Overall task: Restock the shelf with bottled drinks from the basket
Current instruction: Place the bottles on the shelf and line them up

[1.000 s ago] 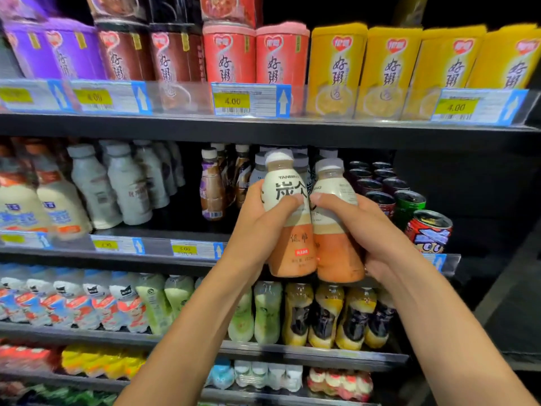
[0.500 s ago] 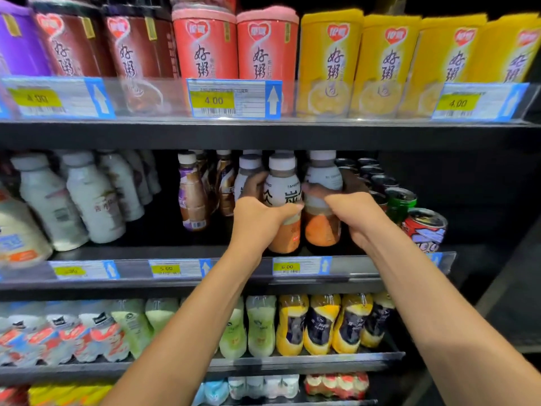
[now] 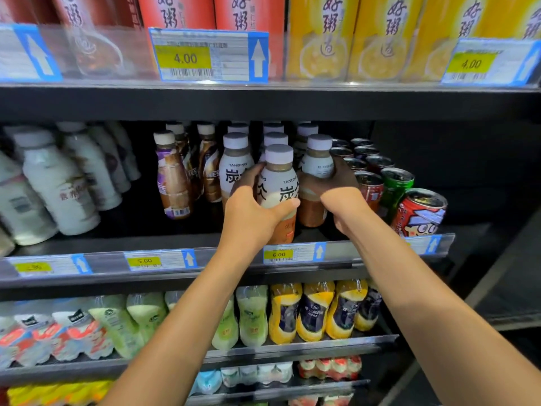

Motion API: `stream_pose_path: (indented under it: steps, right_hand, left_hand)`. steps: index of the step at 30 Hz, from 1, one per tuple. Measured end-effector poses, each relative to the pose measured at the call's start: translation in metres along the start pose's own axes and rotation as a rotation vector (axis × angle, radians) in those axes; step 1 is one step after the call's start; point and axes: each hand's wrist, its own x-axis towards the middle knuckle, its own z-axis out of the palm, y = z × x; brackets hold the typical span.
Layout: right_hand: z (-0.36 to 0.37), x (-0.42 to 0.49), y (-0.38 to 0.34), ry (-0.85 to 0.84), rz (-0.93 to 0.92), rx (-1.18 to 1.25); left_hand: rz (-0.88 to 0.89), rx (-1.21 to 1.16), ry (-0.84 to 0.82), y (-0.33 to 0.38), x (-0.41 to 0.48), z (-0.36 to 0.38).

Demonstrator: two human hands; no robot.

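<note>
Two smooth, rounded plastic bottles with white caps here: fingers of the left hand (image 3: 251, 218) wrap the front bottle (image 3: 278, 186), right hand (image 3: 341, 200) fingers curl round the back bottle (image 3: 317, 165), on the dark shelf (image 3: 131, 227).

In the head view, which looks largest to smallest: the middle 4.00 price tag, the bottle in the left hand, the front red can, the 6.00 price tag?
1. middle 4.00 price tag
2. bottle in the left hand
3. front red can
4. 6.00 price tag
Nearness to the camera may enlarge the 4.00 tag.
</note>
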Motion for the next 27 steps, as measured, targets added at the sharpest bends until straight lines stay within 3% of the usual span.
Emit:
stream_pose_path:
  steps: [9, 27]
  right_hand:
    - [0.008, -0.001, 0.000, 0.045, -0.023, -0.034]
    - [0.006, -0.004, 0.005, 0.023, -0.015, -0.024]
  left_hand:
    - [0.074, -0.004, -0.023, 0.002, -0.001, -0.005]
    - [-0.007, 0.135, -0.058, 0.016, -0.010, -0.007]
